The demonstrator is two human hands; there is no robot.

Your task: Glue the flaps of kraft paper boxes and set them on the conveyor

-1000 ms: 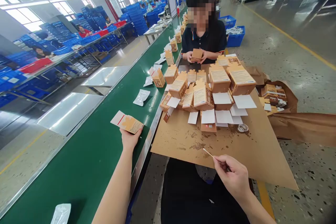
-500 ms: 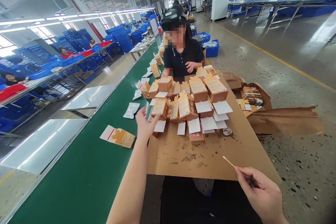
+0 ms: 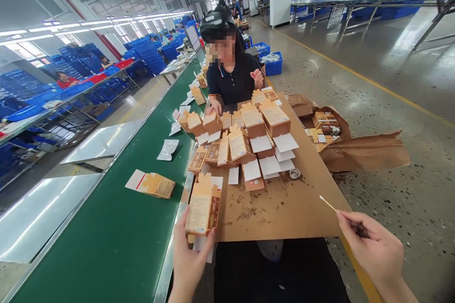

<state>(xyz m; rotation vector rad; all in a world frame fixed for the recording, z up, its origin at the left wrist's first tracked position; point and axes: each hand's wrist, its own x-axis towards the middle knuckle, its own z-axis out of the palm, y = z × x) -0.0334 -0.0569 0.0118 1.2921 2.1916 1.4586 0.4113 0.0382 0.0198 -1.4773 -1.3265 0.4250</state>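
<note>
My left hand (image 3: 192, 253) grips a small tan and brown box (image 3: 199, 208) by its lower end, over the near left edge of the cardboard-covered table (image 3: 302, 218). White flaps show at the box's top and bottom. My right hand (image 3: 373, 241) pinches a cotton swab (image 3: 327, 203) at the right, its white tip pointing up and left. Beyond my hands lies a pile of similar boxes (image 3: 241, 144), several with white flaps hanging out. A small clear round dish (image 3: 294, 173) rests on the cardboard right of the pile, near dark wet spots.
A green conveyor (image 3: 117, 227) runs along the left, carrying an open box (image 3: 156, 184) and white packets (image 3: 168, 150). Across the table a person (image 3: 232, 78) in a dark shirt touches a box. Brown paper (image 3: 369, 151) and a carton of boxes (image 3: 325, 123) lie at the right.
My left hand has taken a box from the pile and brought it nearer. My right hand has shifted slightly right with the swab. The view has turned a little.
</note>
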